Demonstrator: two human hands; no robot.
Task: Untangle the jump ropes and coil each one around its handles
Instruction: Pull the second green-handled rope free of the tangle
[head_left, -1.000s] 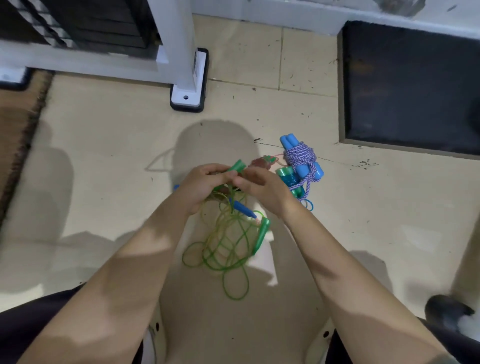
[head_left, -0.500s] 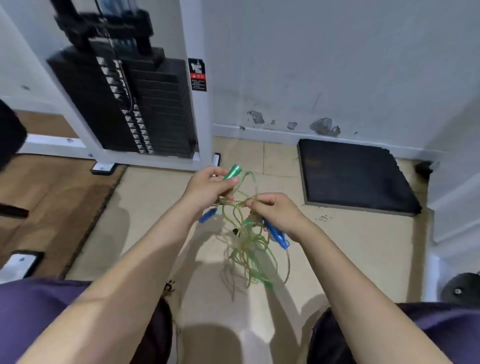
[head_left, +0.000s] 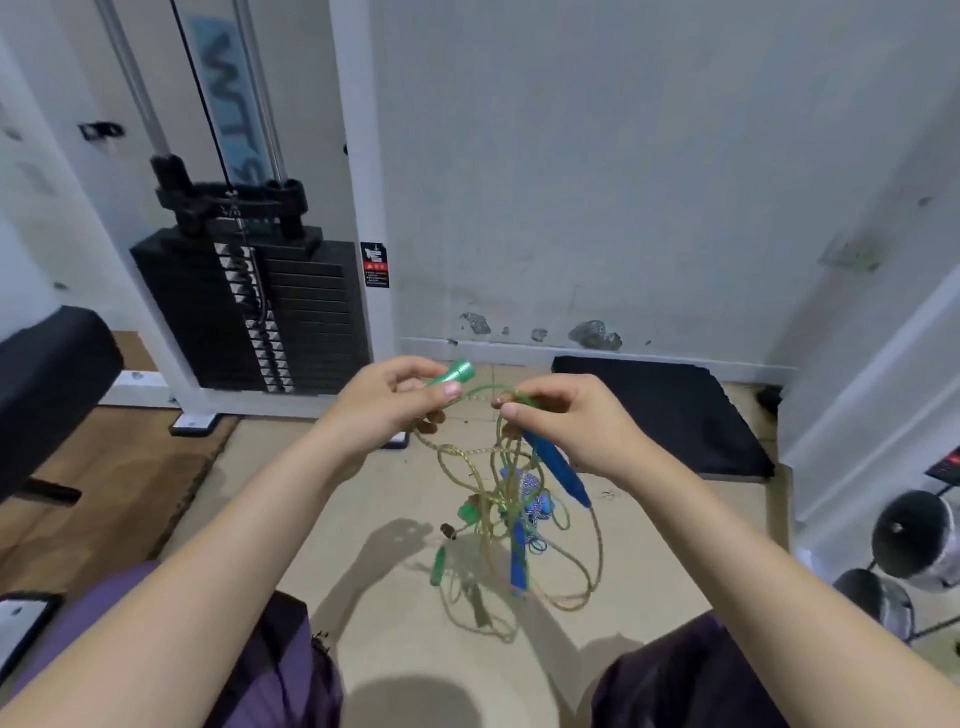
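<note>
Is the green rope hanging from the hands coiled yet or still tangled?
Tangled: the green rope hangs in loose crossing loops from both hands, mixed with blue handles.

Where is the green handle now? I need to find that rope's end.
In the head view, centre: the left hand grips the green handle.
</note>
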